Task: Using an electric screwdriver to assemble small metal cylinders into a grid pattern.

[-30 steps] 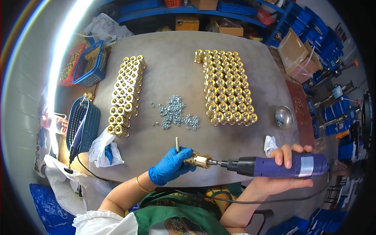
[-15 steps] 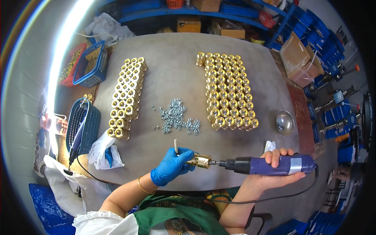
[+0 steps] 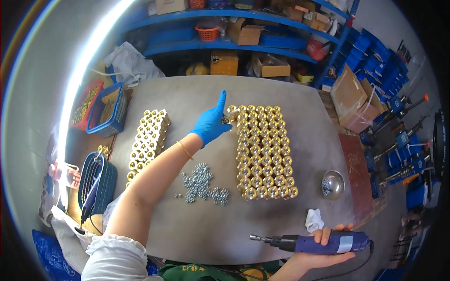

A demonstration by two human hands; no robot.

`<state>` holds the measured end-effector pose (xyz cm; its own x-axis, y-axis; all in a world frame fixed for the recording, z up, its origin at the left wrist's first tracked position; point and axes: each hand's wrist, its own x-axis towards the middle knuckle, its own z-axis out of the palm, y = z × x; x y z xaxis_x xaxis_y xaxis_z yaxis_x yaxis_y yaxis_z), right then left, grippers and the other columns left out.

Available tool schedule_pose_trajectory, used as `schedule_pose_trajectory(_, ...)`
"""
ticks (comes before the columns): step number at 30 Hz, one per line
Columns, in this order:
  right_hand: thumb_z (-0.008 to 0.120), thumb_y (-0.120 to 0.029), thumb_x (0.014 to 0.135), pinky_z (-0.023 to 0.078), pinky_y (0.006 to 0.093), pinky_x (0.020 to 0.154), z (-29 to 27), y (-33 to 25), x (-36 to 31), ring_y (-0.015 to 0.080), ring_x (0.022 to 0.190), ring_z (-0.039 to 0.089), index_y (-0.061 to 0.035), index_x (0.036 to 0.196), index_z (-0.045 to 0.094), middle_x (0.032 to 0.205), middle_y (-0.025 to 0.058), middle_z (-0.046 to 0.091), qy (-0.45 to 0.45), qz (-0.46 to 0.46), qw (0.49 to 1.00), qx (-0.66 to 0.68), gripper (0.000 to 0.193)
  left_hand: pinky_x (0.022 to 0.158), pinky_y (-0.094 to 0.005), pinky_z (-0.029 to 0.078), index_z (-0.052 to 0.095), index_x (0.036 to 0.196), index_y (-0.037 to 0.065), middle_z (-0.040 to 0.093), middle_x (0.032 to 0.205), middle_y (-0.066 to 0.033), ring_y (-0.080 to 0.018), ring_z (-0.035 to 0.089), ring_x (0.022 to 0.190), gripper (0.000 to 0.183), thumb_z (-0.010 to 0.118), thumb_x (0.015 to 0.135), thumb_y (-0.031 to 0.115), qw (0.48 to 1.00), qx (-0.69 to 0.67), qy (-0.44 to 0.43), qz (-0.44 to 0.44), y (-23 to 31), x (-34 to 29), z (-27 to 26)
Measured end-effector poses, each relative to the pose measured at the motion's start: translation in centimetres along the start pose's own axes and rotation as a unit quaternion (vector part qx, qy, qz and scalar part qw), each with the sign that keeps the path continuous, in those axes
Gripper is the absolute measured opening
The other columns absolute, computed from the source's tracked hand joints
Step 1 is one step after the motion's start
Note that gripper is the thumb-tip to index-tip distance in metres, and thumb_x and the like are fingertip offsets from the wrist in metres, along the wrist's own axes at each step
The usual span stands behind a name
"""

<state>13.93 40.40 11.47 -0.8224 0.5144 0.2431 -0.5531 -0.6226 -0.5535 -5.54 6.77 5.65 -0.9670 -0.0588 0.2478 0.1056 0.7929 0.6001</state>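
My left hand [image 3: 211, 125], in a blue glove, reaches to the far left corner of the right-hand block of brass fittings [image 3: 265, 152]. One finger points away from me, while the others close on a brass fitting [image 3: 228, 119] beside the first column; the glove partly hides it. Near the front right of the table, my bare right hand [image 3: 323, 239] is wrapped round a purple electric screwdriver [image 3: 307, 243]. Its bit points left and touches nothing. Between the blocks lies a pile of small silvery nuts or screws [image 3: 199, 182], too small to tell which.
A second block of brass fittings [image 3: 149, 133] stands at left, partly behind my forearm. A metal bowl [image 3: 333, 185] with small parts and a crumpled white cloth or glove [image 3: 314, 220] are at right. Baskets [image 3: 107, 112] line the left side; a blue shelf [image 3: 187, 45] stands behind.
My left hand has carried the brass fitting away from the screwdriver bit to the far end of the right block. The screwdriver has shifted down in the picture; the view has tilted up.
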Motion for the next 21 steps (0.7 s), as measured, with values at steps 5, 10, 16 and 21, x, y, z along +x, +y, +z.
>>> schedule_pose_trajectory(5, 0.036, -0.055, 0.087, 0.036, 0.0191, 0.042, -0.9, 0.4, 1.0, 0.0089, 0.053, 0.043, -0.0059, 0.121, 0.038, 0.098, 0.0044, 0.051, 0.002, -0.015, 0.999, -0.044, 0.060, 0.074, -0.0414, 0.046, 0.001, 0.140, 0.013, 0.059, 0.085, -0.0232, -0.0384, 0.057, 0.079, 0.102, 0.072, 0.067, 0.019, 0.999, 0.036, -0.037, 0.012, -0.3, 3.6, 1.8)
schedule_pose_trajectory(10, 0.035, -0.061, 0.084, 0.036, 0.0219, 0.039, -0.5, 0.9, 0.9, 0.0108, 0.049, 0.043, -0.0091, 0.121, 0.039, 0.097, 0.0055, 0.056, 0.076, -0.001, 0.997, -0.018, 0.064, 0.077, -0.0401, 0.045, 0.012, 0.140, 0.011, 0.057, 0.090, -0.0256, -0.0392, 0.056, 0.083, 0.093, 0.071, 0.068, 0.019, 0.997, 0.014, -0.012, 0.069, -2.8, 4.3, 3.0)
schedule_pose_trajectory(16, 0.042, -0.063, 0.080, 0.035, 0.0203, 0.044, 0.2, -3.1, -1.0, 0.0088, 0.053, 0.043, -0.0105, 0.115, 0.042, 0.094, 0.0024, 0.056, 0.039, 0.002, 0.999, -0.004, 0.063, 0.081, -0.0380, 0.045, 0.057, 0.110, 0.005, 0.061, 0.096, -0.0185, -0.0313, 0.058, 0.091, 0.040, 0.063, 0.078, 0.028, 0.995, 0.025, -0.089, 0.032, -2.3, 5.5, 2.4)
schedule_pose_trajectory(21, 0.049, -0.078, 0.061, 0.034, 0.0285, 0.050, 0.7, -7.6, -5.6, 0.0143, 0.049, 0.044, -0.0171, 0.094, 0.051, 0.087, -0.0005, 0.055, 0.131, 0.037, 0.991, -0.015, 0.069, 0.047, -0.0172, 0.034, 0.056, 0.101, 0.008, 0.056, 0.071, 0.0014, -0.0031, 0.043, 0.055, 0.015, 0.052, 0.087, 0.012, 0.888, -0.450, 0.054, -0.076, 1.1, 0.9, 1.8)
